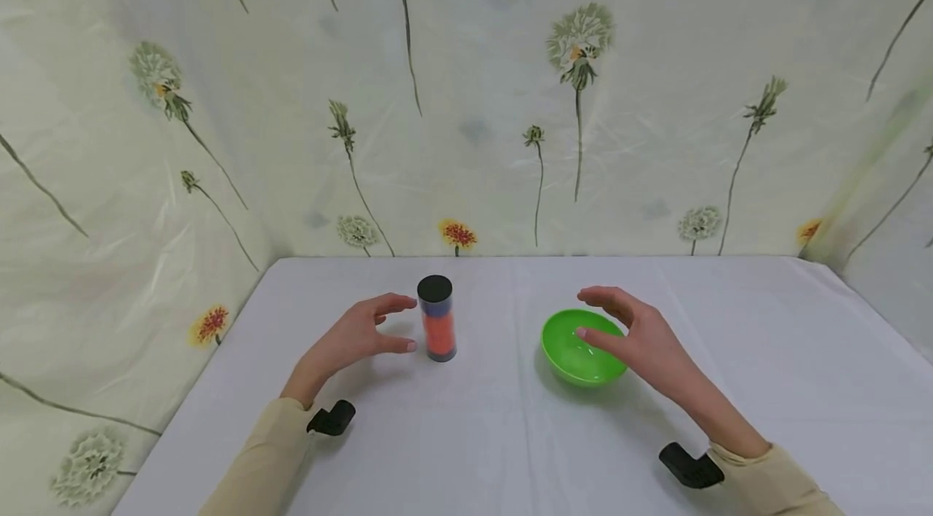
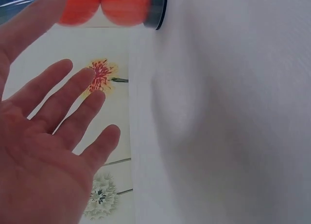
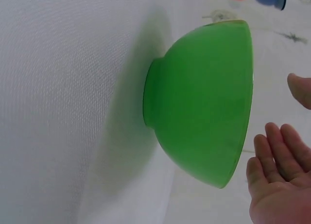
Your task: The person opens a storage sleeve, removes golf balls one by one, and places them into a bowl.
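Note:
A clear tube (image 1: 440, 330) with a black lid stands upright on the white cloth, left of centre. Orange balls (image 2: 127, 7) fill its lower part, and something blue sits above them. Close to its left side is my left hand (image 1: 355, 336), thumb and fingers spread apart and holding nothing. To the right, a green bowl (image 1: 576, 368) rests upright on its foot; no contents show in it. My right hand (image 1: 652, 342) hovers at the bowl's right side, above the rim, with thumb and fingers apart. In the right wrist view its fingers (image 3: 277, 156) stay clear of the bowl.
A white cloth (image 1: 481, 443) covers the table. Behind it and at both sides hang pale curtains (image 1: 474, 78) printed with dandelions. Each wrist bears a black camera mount, the left one (image 1: 332, 418) and the right one (image 1: 691, 467), low over the cloth.

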Demonstrator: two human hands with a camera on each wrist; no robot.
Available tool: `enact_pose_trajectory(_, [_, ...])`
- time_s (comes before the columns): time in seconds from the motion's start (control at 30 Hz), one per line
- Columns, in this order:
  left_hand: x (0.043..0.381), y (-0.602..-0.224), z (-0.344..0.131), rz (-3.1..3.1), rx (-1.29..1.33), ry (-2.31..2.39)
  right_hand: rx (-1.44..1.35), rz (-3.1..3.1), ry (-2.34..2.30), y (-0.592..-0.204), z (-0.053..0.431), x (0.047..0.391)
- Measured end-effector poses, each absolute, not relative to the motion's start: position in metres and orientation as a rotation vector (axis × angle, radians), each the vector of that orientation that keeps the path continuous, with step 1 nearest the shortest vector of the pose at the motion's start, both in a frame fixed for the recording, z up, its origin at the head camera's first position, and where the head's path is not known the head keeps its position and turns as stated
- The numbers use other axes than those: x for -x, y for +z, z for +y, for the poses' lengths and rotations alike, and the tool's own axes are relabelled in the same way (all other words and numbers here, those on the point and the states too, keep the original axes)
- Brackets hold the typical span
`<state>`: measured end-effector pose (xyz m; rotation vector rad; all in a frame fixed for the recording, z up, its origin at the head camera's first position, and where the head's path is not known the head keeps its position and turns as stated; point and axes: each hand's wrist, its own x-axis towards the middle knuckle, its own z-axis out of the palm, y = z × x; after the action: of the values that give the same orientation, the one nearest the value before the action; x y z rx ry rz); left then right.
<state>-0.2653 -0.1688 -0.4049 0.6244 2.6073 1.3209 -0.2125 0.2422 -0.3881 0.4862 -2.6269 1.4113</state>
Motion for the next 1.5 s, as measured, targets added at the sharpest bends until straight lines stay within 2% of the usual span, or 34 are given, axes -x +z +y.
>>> enact_pose_trajectory(0.27, [0.267,-0.410,-0.158,2.417,-0.691,1.487,-0.466,-2.575,1.472,-0.390,0.242,0.212])
enact_pose_trajectory(1.07, [0.265,-0.413,-0.131,2.172,-0.498,1.810,-0.521,-2.476,1.618,-0.392,0.235,0.219])
enact_pose_trajectory(1.5, [0.265,-0.416,-0.129,2.190,-0.504,1.838,-0.506,-2.487,1.649,-0.391,0.229,0.217])
